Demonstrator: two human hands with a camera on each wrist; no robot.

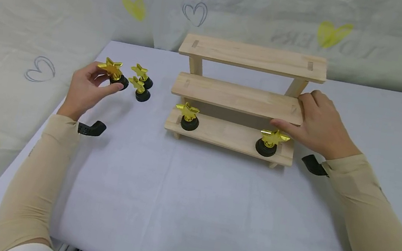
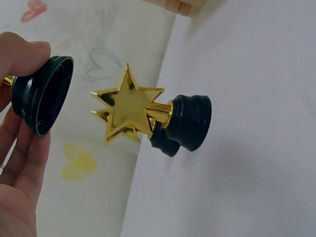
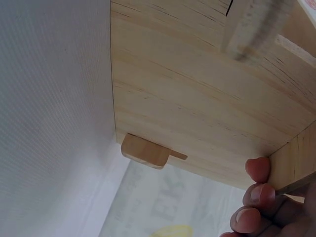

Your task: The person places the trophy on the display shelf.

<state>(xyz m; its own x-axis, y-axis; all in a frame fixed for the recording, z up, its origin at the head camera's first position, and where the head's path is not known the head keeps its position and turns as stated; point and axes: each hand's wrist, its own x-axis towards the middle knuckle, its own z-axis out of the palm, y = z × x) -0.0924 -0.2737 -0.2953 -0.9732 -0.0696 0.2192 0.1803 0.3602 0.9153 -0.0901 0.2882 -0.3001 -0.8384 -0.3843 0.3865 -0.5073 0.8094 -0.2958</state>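
Note:
At the table's left, my left hand (image 1: 87,90) pinches the black base of a gold star trophy (image 1: 113,70). The left wrist view looks into the hollow underside of that base (image 2: 55,98), raised off the table. Two more star trophies (image 1: 142,94) stand just right of this hand. My right hand (image 1: 318,123) grips the right end of the middle tier of a three-tier wooden stand (image 1: 236,95), thumb at its front edge. On the bottom tier, one star trophy (image 1: 189,122) is at the left and another star trophy (image 1: 266,147) at the right.
A white cloth covers the table (image 1: 188,210). Behind and to the left hangs a pale curtain (image 1: 241,14) with drawn hearts. Black wrist pieces (image 1: 92,128) stick out from both sleeves.

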